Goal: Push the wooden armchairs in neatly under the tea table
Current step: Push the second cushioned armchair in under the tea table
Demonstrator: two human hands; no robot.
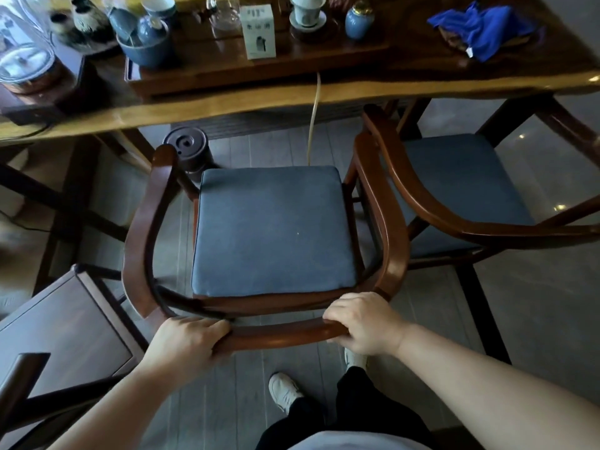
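— Gripping the back rail, both of them: the left hand (186, 339) is wrapped over the curved wood at about seven o'clock, the right hand (365, 323) closed round the same rail at five o'clock.

— Which chair is that?

— The middle armchair (272, 332), the one with the blue cushion (272, 232). It sits dead centre, its front edge just short of the tea table (227, 102), which runs across twelve o'clock. The seat is still out in the open, not under the top.

— How many chairs can you count?

— Two armchairs for certain. The second armchair (422, 203) stands at two o'clock, its arm right beside the first one's, front tucked a little under the table. At eight o'clock there's a bare wooden seat (65, 323), cut off, so I cannot tell what kind.

— And on the table?

— One white box (258, 30), one blue cloth (483, 27), one blue jar (358, 21), one blue bowl (149, 51) with cups in it. One dark canister (188, 147) stands on the floor at eleven o'clock.
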